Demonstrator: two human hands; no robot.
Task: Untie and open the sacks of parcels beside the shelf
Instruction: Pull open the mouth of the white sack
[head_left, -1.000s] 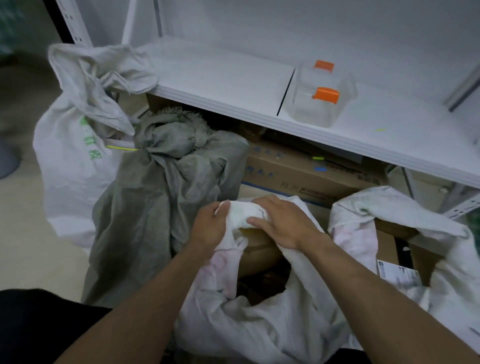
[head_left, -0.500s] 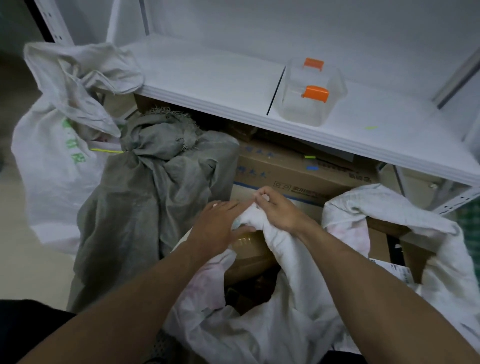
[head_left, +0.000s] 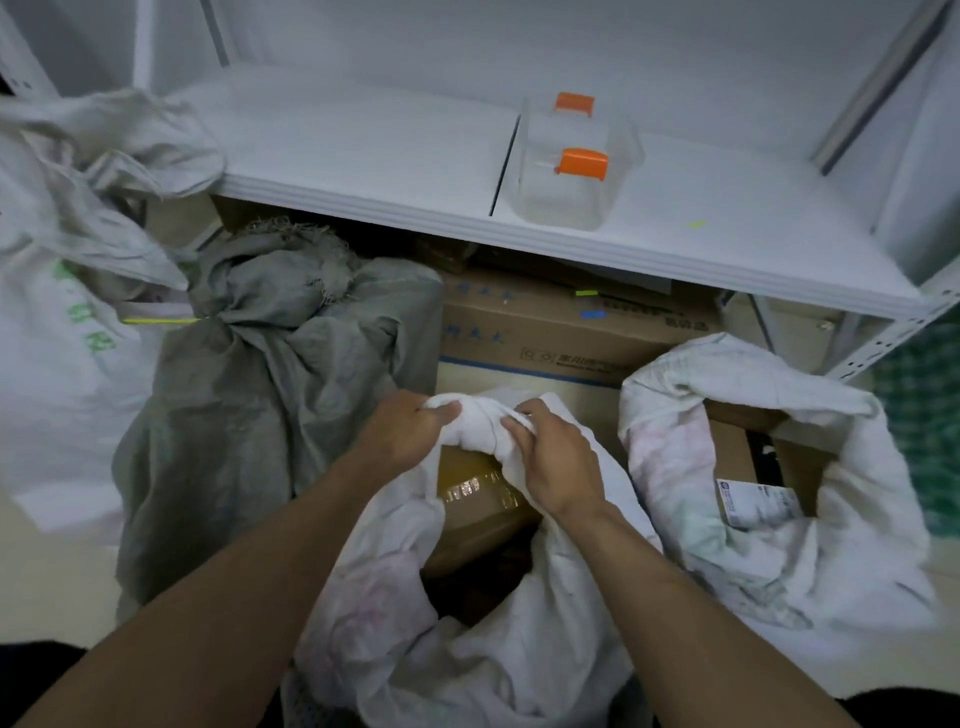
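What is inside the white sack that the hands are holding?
A brown cardboard box with shiny tape shows in the mouth of the white sack, just under the left hand and right hand gripping its rim. Anything deeper is hidden by the cloth and shadow.

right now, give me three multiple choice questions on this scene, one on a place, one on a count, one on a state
1. Where is the clear container?
A on the shelf
B on the floor
C inside a sack

2. How many orange clips show on it?
A one
B two
C four

3. The grey sack has its neck:
A rolled wide open
B bunched shut
C cut off

Answers:
1 A, it stands on the white board.
2 B, one clip is nearer and one is farther.
3 B, the cloth gathers tight under its frayed top.
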